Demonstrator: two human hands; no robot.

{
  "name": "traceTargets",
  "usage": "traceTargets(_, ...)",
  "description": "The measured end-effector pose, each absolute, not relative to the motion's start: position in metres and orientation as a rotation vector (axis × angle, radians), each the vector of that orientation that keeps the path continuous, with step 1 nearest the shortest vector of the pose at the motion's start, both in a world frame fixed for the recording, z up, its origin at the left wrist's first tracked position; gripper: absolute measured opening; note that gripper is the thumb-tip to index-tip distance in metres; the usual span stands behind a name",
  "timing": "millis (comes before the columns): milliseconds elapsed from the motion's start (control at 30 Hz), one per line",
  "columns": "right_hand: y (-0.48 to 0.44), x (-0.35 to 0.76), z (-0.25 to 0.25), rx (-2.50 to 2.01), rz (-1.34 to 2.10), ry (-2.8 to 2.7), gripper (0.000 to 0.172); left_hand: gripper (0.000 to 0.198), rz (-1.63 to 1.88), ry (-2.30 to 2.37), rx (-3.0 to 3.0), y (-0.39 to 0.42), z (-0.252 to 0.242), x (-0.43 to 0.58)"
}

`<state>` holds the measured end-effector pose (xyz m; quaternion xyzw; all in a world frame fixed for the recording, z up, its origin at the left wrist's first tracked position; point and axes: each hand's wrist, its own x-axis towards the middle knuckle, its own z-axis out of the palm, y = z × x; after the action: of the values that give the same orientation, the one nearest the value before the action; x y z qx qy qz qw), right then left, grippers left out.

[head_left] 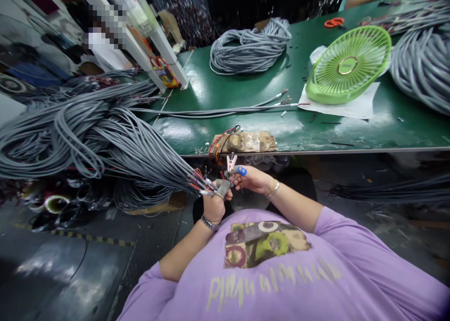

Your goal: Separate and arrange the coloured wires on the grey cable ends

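My left hand (213, 206), with a grey wrap around its thumb, is closed around the stripped end of a grey cable, close to the edge of the bench. Many more grey cables (151, 145) run in from the left, their ends showing thin coloured wires (198, 182) beside this hand. Fingers pinched together, my right hand (253, 179) grips the thin wires just across from the left; a blue and grey cover (241, 170) sits on one finger. A pink clip (231, 162) stands right above both hands, in front of a taped wooden block (246, 142). The exact wire pinched is too small to make out.
On the green bench (197, 86) lie a coiled grey cable bundle (249, 47), a green fan (348, 65) on white paper, orange-handled scissors (333, 22) and another coil (422, 68) at right. A white post (165, 44) rises at left. Other people are partly visible at the back.
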<state>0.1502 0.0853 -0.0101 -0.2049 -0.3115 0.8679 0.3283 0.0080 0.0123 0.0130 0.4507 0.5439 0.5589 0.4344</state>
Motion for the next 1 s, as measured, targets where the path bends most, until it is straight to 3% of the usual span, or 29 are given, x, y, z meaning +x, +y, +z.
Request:
traceTargets(67,0.081,0.152,-0.008,-0.582,2.222,-0.914,0.055,0.032,1.357,1.396,1.165,0.010,0.012,0.006)
traceTargets(333,0.064,0.145,0.013,-0.797,1.876,-1.087,0.034,0.028,1.267,1.432,1.293,0.005,0.012,0.003)
traceTargets(733,0.053,0.142,0.014,-0.806,1.642,-1.171,0.021,0.024,1.424,1.420,1.092,0.007,0.013,0.006)
traceTargets(833,0.057,0.147,0.009,-0.729,1.681,-1.187,0.024,0.026,1.469,1.365,0.995,0.007,0.015,0.007)
traceTargets(1000,0.079,0.147,-0.010,-0.746,1.976,-0.784,0.045,0.025,1.493,1.306,0.958,0.009,0.018,0.007)
